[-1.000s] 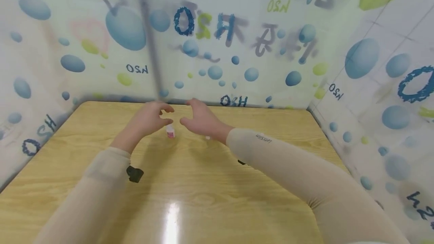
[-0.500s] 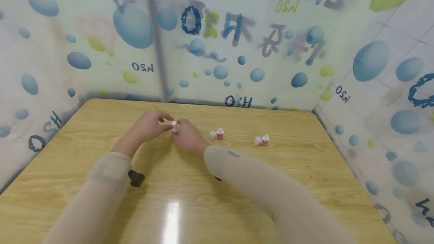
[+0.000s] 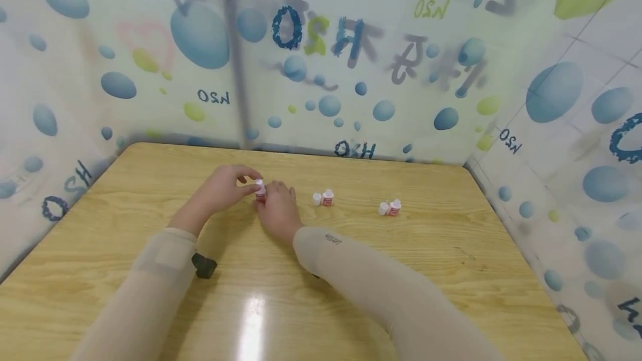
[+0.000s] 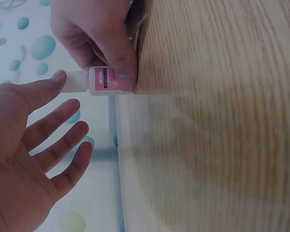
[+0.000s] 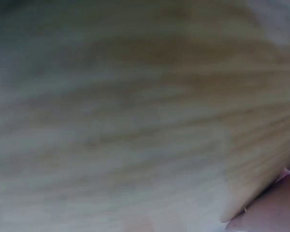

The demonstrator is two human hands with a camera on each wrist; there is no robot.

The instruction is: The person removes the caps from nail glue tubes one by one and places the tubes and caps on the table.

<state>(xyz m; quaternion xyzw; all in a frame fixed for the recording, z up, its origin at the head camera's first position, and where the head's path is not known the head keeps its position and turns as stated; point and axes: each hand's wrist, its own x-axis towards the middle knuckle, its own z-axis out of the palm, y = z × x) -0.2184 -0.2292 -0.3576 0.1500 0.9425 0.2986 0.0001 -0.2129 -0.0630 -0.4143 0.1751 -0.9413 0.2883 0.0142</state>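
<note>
Near the far side of the table, a small white bottle with a pink label (image 3: 260, 196) stands between the two hands. My right hand (image 3: 280, 210) grips its body low down, thumb and fingers on either side. In the left wrist view the label of the bottle (image 4: 100, 80) shows beside the right fingers. The thumb of my left hand (image 3: 223, 187) lies against the white cap (image 4: 75, 81) at the bottle's top, its index finger mostly hidden behind; the other fingers spread loosely. The right wrist view is blurred, with only a bit of the right hand (image 5: 275, 208) at the corner.
Right of the hands stands another small bottle (image 3: 327, 198) with a white cap-like piece (image 3: 317, 199) beside it. Farther right is a similar bottle (image 3: 395, 208) with its own white piece (image 3: 383, 209). A patterned wall covering (image 3: 301, 127) borders the wooden table (image 3: 351, 272).
My right hand has come left and down from above the table and now holds the bottle. The left fingers have closed in on the cap. Two bottles at right have come into view.
</note>
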